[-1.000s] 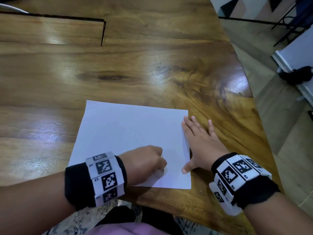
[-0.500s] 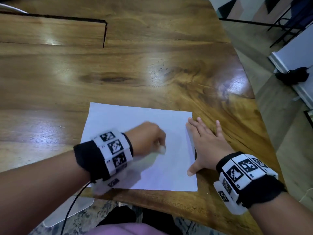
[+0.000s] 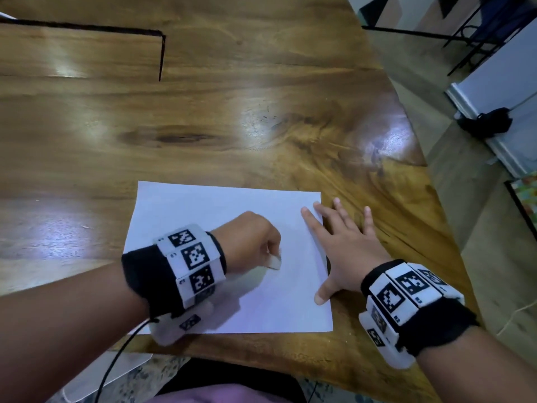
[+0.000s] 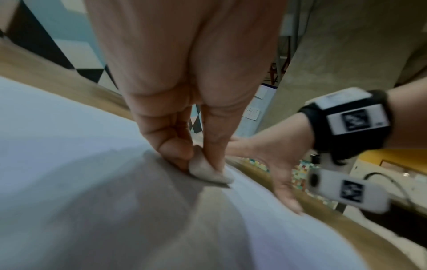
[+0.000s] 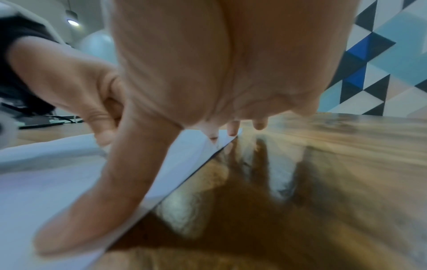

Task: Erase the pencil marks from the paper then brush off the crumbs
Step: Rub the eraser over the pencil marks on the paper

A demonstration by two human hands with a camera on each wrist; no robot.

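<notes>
A white sheet of paper [image 3: 209, 210] lies on the wooden table [image 3: 232, 112] near its front edge. My left hand [image 3: 250, 242] is over the middle of the sheet and pinches a small white eraser [image 3: 274, 261] between thumb and fingers; in the left wrist view the eraser [image 4: 208, 171] presses on the paper [image 4: 57, 146]. My right hand [image 3: 343, 245] lies flat with spread fingers on the sheet's right edge, thumb [image 5: 97, 201] and two fingertips on the paper [image 5: 34, 191], the rest on the wood. No pencil marks or crumbs are visible.
The table's right edge curves away beside my right hand, with floor [image 3: 479, 228] beyond. A dark L-shaped seam [image 3: 159, 53] runs across the table at the far left. A black cable [image 3: 116, 359] hangs from my left wrist below the front edge.
My left hand with the eraser has moved from the sheet's lower middle up toward its centre. The right hand has stayed flat on the right edge.
</notes>
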